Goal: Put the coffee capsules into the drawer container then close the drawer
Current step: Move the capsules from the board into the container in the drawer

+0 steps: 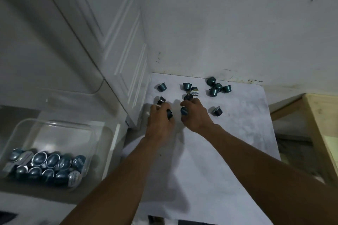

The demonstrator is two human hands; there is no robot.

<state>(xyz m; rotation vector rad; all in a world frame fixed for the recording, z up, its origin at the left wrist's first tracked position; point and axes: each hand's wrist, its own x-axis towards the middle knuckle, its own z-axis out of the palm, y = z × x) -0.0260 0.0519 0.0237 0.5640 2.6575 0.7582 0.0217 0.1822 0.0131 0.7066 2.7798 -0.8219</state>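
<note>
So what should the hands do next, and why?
Probably carry what they hold over to the clear container on the left and drop it in. The left hand and right hand each already grip a capsule, the container sits open with many capsules inside, and about ten loose capsules wait on the white counter for another trip.

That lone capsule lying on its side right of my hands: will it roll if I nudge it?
Probably. The lone capsule lies on its side on the smooth white tabletop, and its tapered body would likely curve rather than roll straight. It looks small and light, so a gentle pinch should do.
</note>
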